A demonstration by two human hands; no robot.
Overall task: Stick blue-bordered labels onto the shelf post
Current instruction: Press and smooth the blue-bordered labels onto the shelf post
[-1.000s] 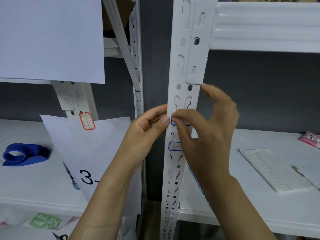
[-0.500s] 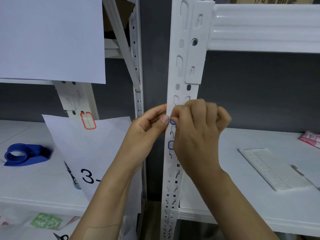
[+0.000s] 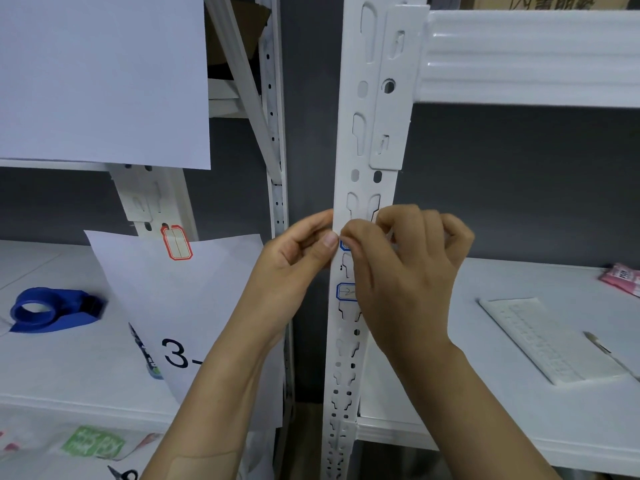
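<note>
The white slotted shelf post (image 3: 363,161) runs up the middle of the head view. Two blue-bordered labels sit on its front. The lower label (image 3: 345,292) is stuck flat and half hidden by my right hand. Of the upper label (image 3: 344,244) only a blue corner shows. My left hand (image 3: 294,261) grips the post's left edge, thumb tip beside that corner. My right hand (image 3: 408,268) covers the upper label, with its fingers curled and its thumb and forefinger tips pinched on the label.
A blue tape dispenser (image 3: 52,310) lies on the left shelf beside a paper sheet marked "3-" (image 3: 207,306), held by a red-bordered label (image 3: 176,242). On the right shelf lie a label sheet (image 3: 547,341), a pen (image 3: 602,348) and a pink packet (image 3: 621,278).
My right hand's fingers, spread a second ago with the forefinger on the upper label, have curled into a tight bunch over it. My left hand has stayed put.
</note>
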